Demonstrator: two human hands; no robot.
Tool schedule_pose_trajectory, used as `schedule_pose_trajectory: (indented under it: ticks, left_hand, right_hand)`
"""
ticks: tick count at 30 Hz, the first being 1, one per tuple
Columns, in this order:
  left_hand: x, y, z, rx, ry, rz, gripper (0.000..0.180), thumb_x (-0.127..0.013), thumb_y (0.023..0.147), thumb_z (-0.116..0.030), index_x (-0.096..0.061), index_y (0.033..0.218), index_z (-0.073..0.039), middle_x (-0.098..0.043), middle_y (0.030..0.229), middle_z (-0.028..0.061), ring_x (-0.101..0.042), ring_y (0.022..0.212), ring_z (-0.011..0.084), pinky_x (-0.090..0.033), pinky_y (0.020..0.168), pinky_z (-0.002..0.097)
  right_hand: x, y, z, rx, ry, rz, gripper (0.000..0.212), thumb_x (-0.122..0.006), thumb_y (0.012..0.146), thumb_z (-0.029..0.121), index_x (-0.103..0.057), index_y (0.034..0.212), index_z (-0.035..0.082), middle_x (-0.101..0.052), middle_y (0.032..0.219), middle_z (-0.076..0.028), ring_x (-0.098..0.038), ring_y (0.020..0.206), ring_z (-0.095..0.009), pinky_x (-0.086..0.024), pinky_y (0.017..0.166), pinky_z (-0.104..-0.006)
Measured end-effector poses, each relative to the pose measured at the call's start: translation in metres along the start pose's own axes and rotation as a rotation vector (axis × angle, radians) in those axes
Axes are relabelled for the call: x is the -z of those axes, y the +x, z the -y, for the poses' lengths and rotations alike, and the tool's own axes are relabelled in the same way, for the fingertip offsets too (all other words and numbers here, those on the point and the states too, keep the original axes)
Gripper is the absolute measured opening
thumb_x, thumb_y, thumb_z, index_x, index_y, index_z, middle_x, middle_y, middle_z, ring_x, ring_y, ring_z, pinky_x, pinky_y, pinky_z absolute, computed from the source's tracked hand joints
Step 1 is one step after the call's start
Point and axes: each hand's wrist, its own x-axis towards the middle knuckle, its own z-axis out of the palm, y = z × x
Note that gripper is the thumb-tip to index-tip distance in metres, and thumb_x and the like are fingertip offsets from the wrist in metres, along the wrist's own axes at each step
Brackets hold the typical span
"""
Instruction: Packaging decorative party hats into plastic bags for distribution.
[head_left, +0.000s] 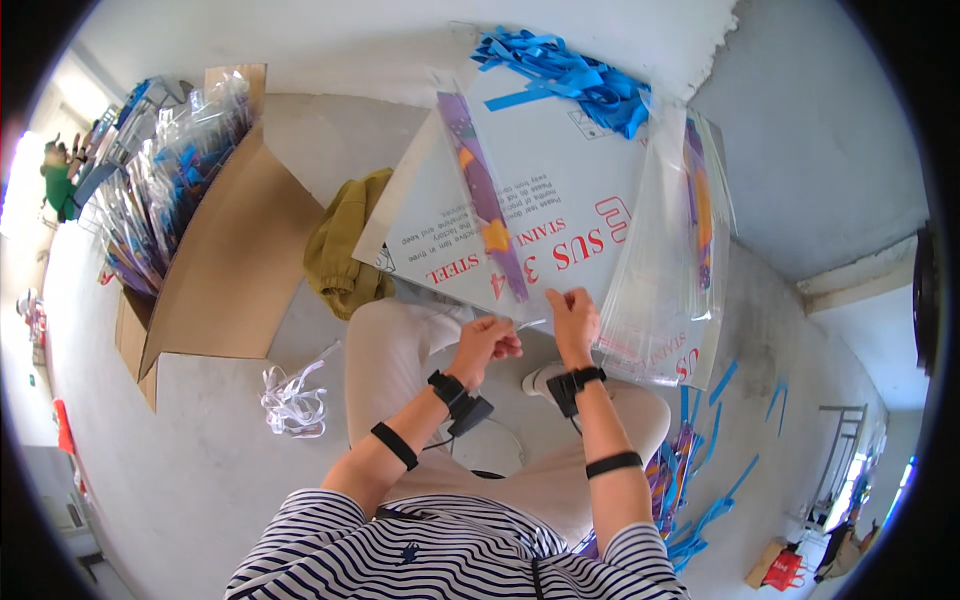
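Note:
A clear plastic bag (462, 150) with a purple patterned strip (483, 200) of yellow-orange stars inside lies on a white printed board (570, 180) in front of me. At its near end, my right hand (574, 325) is closed, thumb and finger pinched at the bag's corner. My left hand (484, 350) is closed beside it, with curled fingers. A thin white strip (532, 323) shows between the hands, one end at my left fingers; exactly how it is gripped is hard to see.
Clear bags (650, 270) are stacked at the board's right, blue ribbons (570, 75) heaped at its far edge. Left stand a cardboard box (225, 250) of filled bags, an olive cloth (345, 245) and tangled white strips (295, 402). More blue ribbons (700, 530) lie right.

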Motion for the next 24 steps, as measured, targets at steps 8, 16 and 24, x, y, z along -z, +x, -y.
schedule_pose_trajectory:
  ticks: [8, 16, 24]
  left_hand:
    - [-0.031, -0.070, 0.008, 0.132, -0.105, 0.311, 0.021, -0.061, 0.099, -0.029, -0.064, 0.095, -0.009, -0.071, 0.091, 0.0055, -0.069, 0.082, 0.0176, -0.052, 0.077, 0.0283]
    - [-0.004, -0.122, 0.037, 0.379, 0.228, 0.713, 0.028, -0.062, 0.098, -0.036, -0.065, 0.109, -0.011, -0.069, 0.102, 0.0022, -0.065, 0.096, 0.0133, -0.049, 0.087, 0.0308]
    - [0.081, -0.007, -0.050, 0.043, -0.437, 0.367, 0.032, -0.065, 0.096, -0.036, -0.060, 0.118, -0.014, -0.065, 0.115, 0.0035, -0.062, 0.109, 0.0202, -0.051, 0.093, 0.0429]
  right_hand:
    - [0.058, -0.063, -0.020, -0.558, 0.733, 0.409, 0.048, -0.079, 0.081, 0.042, -0.068, 0.100, 0.000, -0.068, 0.086, -0.005, -0.061, 0.069, -0.015, -0.048, 0.063, -0.0280]
    - [0.068, -0.064, -0.010, -0.510, 1.077, 0.872, 0.030, -0.072, 0.089, 0.017, -0.066, 0.110, -0.004, -0.071, 0.096, -0.006, -0.068, 0.078, -0.016, -0.055, 0.071, -0.0289]
    - [0.131, -0.107, 0.016, -0.088, 0.548, 0.856, 0.015, -0.069, 0.078, -0.003, -0.071, 0.092, -0.004, -0.069, 0.083, -0.001, -0.061, 0.076, -0.007, -0.047, 0.072, -0.0212]
